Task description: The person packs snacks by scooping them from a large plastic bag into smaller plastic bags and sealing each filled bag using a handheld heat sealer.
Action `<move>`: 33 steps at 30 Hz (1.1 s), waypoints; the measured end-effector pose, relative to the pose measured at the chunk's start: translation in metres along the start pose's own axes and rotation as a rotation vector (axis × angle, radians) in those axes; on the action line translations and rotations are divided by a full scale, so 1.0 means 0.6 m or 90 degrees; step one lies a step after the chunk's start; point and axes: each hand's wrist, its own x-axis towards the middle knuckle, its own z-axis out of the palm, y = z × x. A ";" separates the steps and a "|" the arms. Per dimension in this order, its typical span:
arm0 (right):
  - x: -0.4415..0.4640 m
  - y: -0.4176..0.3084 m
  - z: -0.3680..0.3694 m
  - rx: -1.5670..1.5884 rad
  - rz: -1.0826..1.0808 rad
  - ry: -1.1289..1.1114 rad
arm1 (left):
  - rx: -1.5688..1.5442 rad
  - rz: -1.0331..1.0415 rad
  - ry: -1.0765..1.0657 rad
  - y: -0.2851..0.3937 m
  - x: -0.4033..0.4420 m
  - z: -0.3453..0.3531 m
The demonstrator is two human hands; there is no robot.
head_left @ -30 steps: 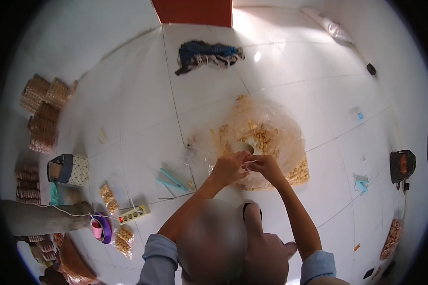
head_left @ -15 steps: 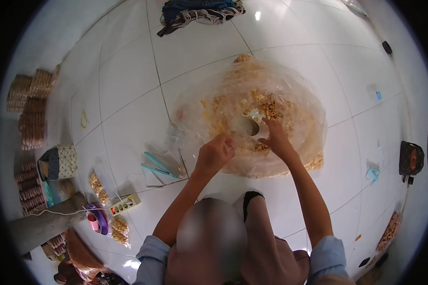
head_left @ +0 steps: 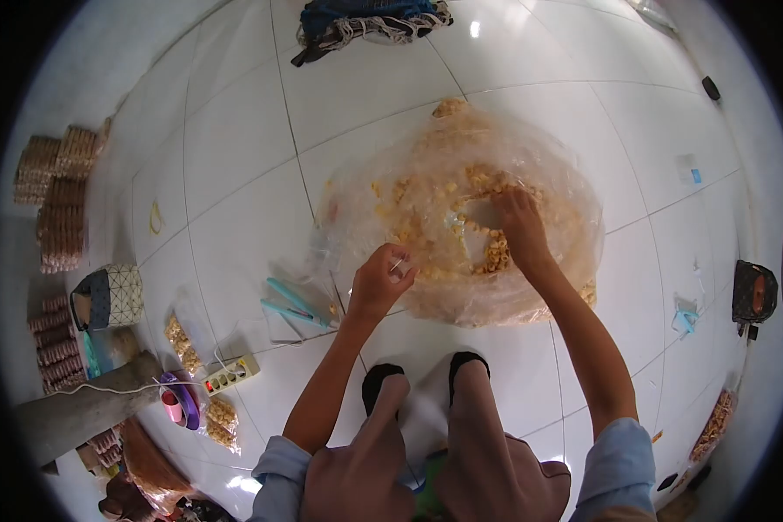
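Note:
A large clear plastic bag (head_left: 574, 213) of small golden-brown snack pieces (head_left: 496, 252) lies on the tiled floor, its mouth spread open. My right hand (head_left: 522, 228) is over the opening, fingers closed on the rim of a pale round cup (head_left: 481, 212) that is tilted among the snacks. At the bag's near left edge, my left hand (head_left: 381, 283) is curled with thumb and fingers pinched together. A thin whitish bit shows between them, too small to name.
A light-blue sealer-like tool (head_left: 296, 304), a power strip (head_left: 231, 376) and small filled bags (head_left: 221, 422) lie left. Stacked packs (head_left: 59, 217) and a patterned basket (head_left: 117, 296) are further left. A dark pouch (head_left: 753, 291) is right, a blue cloth bundle (head_left: 370, 22) ahead.
Both hands have parted from above the bag. The right hand has moved forward and taken hold of the cup, which has shifted right and forward. My left hand has drawn back left.

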 end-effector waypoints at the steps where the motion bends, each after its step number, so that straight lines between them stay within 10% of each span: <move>1: 0.000 -0.006 0.019 0.065 -0.028 0.025 | -0.006 -0.013 0.002 0.000 -0.003 -0.002; 15: -0.002 -0.073 0.045 0.562 -0.047 -0.304 | -0.042 -0.004 0.044 -0.009 -0.004 -0.023; 33: 0.043 0.085 -0.322 0.434 0.023 -0.166 | -0.095 0.155 -0.052 0.163 0.074 -0.027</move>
